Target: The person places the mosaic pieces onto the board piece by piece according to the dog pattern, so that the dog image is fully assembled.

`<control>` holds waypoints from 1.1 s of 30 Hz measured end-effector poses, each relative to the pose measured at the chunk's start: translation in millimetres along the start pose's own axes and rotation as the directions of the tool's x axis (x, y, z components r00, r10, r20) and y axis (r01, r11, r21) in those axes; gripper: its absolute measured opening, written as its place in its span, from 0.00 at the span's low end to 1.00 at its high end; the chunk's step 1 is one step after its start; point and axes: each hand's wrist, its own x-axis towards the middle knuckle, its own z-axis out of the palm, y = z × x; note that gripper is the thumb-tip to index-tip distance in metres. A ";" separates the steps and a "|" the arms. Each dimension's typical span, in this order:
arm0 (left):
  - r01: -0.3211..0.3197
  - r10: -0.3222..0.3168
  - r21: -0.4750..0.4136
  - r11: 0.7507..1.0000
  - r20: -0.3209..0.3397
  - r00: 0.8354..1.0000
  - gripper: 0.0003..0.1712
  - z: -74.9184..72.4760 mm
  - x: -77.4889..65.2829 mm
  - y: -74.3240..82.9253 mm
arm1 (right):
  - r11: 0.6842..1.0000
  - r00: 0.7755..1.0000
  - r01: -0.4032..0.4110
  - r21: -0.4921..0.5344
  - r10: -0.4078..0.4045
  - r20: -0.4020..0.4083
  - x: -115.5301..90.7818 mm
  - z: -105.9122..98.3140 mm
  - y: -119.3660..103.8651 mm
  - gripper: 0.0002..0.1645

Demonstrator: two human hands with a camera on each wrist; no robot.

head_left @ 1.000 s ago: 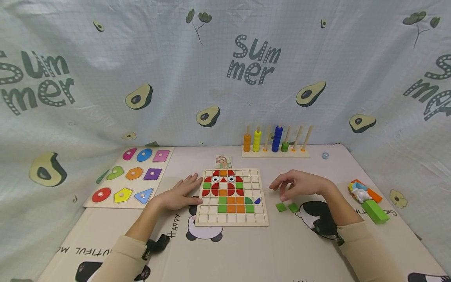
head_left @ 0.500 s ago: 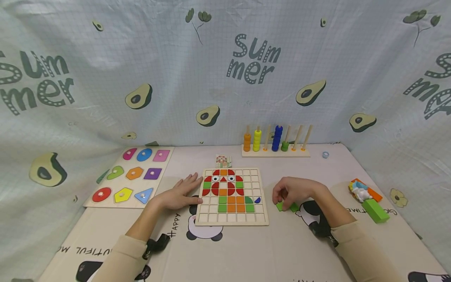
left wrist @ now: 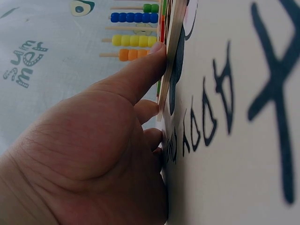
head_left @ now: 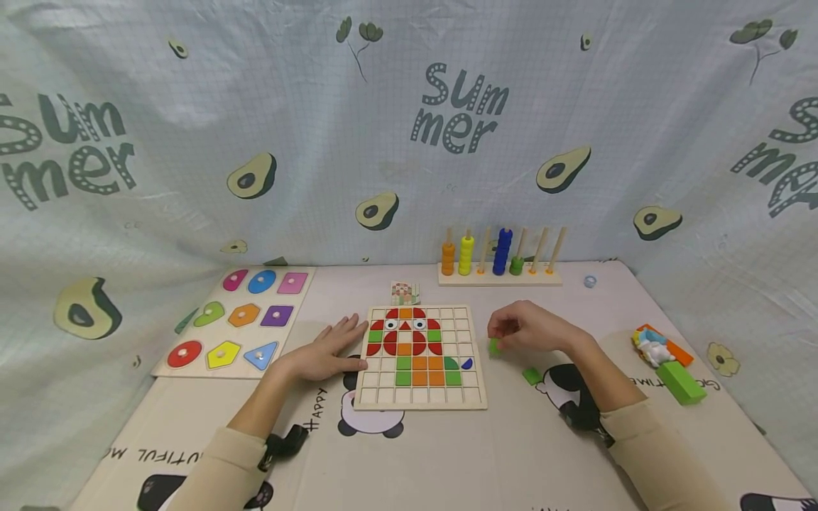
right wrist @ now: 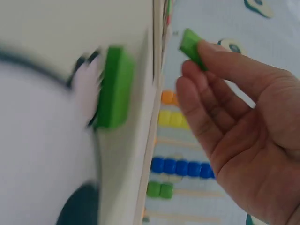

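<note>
A wooden grid board (head_left: 377,397) lies mid-table, with red, orange and green tiles forming an owl-like figure and a blue half-round tile (head_left: 467,364) at its right. My left hand (head_left: 327,353) lies flat with fingers spread, thumb and fingertips at the board's left edge; the left wrist view shows the thumb (left wrist: 140,70) against that edge. Just off the board's right side, my right hand (head_left: 532,328) pinches a green square tile (right wrist: 191,46) between thumb and fingers, raised above the table. A second green tile (head_left: 532,376) lies on the table below that hand.
A small picture card (head_left: 405,293) lies behind the board. A peg puzzle (head_left: 300,319) with coloured shapes is at left, a bead stacker (head_left: 498,280) at the back. At right lie a green block (head_left: 681,383), a small toy figure (head_left: 652,349) and a clear ring-like object (head_left: 590,282).
My right hand has come down to the two green tiles, picked up the left one, and lifted it toward the board. The left hand has stayed still.
</note>
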 end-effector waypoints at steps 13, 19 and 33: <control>-0.008 0.008 0.009 1.000 0.007 1.000 0.50 -2.2 0.3 1.1 | 0.981 0.975 0.172 0.092 -0.183 0.128 65.9 40.4 -68.4 0.05; -0.003 0.003 0.014 1.000 0.008 1.000 0.50 -1.1 0.5 0.4 | 0.975 0.950 0.195 0.108 -0.215 0.226 88.7 71.3 -85.1 0.05; 0.011 -0.011 0.019 1.000 0.006 1.000 0.49 -1.2 -0.5 1.6 | 0.983 0.952 0.182 0.023 -0.182 0.246 95.6 94.7 -92.7 0.05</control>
